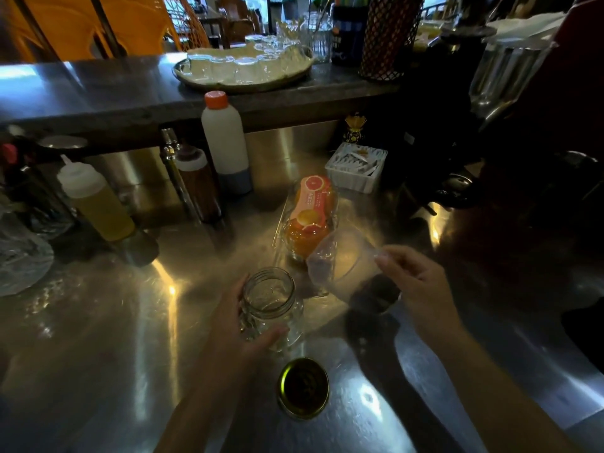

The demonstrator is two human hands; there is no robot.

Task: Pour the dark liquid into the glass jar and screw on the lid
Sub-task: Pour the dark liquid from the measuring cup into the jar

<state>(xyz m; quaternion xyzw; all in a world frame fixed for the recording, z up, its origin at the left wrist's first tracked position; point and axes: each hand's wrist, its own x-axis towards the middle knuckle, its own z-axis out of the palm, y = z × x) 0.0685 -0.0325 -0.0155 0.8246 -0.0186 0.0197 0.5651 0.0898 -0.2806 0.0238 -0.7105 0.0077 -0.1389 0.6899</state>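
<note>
A clear glass jar (pixel 273 302) stands upright and open on the steel counter, with nothing visibly inside. My left hand (pixel 238 325) wraps around its left and near side. My right hand (pixel 415 289) holds a clear plastic cup (pixel 346 259) tilted toward the jar, its rim just right of the jar mouth. Dark liquid (pixel 376 294) sits in the cup's bottom end. The jar's gold-rimmed lid (pixel 303 388) lies flat on the counter, in front of the jar between my forearms.
An orange juice bottle (pixel 309 217) lies just behind the cup. Squeeze bottles (pixel 94 197), a white bottle with an orange cap (pixel 225 142) and a white basket (pixel 356 166) stand farther back. A tray of glasses (pixel 242 67) rests on the raised shelf. A dark machine (pixel 457 152) stands at the right.
</note>
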